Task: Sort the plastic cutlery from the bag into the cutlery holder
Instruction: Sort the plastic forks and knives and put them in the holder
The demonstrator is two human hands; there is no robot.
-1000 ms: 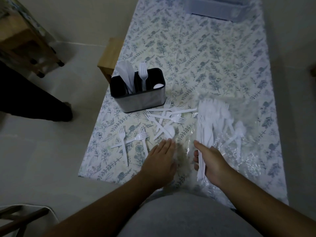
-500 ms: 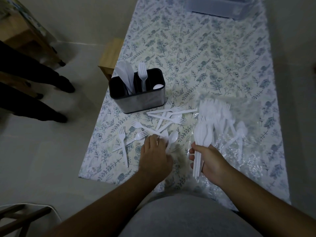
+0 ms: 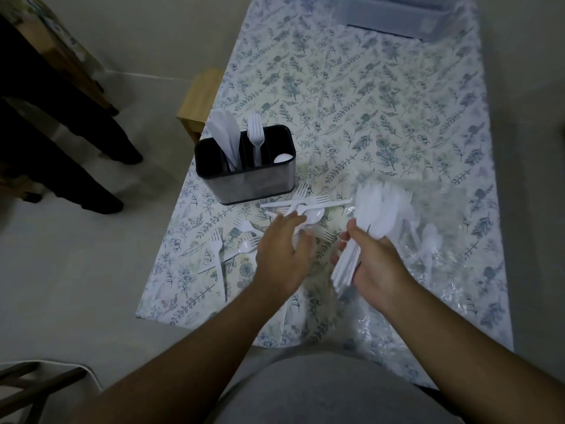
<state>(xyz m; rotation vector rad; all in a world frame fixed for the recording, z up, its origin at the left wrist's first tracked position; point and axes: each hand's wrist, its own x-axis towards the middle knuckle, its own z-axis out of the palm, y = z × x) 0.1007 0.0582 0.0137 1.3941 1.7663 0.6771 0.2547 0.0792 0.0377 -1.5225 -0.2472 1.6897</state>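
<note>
A black cutlery holder (image 3: 253, 182) stands near the table's left edge, with white knives (image 3: 226, 139), a fork (image 3: 255, 139) and a spoon (image 3: 282, 158) in separate compartments. Loose white forks and spoons (image 3: 305, 205) lie scattered in front of it. My left hand (image 3: 282, 255) rests on this pile, its fingers curled around a white spoon (image 3: 315, 215). My right hand (image 3: 377, 267) grips a bundle of white spoons (image 3: 376, 215), held upright beside the clear plastic bag (image 3: 443, 228), which holds more cutlery.
The table has a floral cloth (image 3: 367, 102). A clear plastic box (image 3: 394, 13) sits at its far end. A wooden stool (image 3: 198, 99) stands left of the table. Another person's dark legs (image 3: 61, 142) are on the floor at left.
My left hand has slid forward over the loose cutlery and closed on a spoon. My right hand has lifted its bundle of spoons higher. The person at left has stepped closer.
</note>
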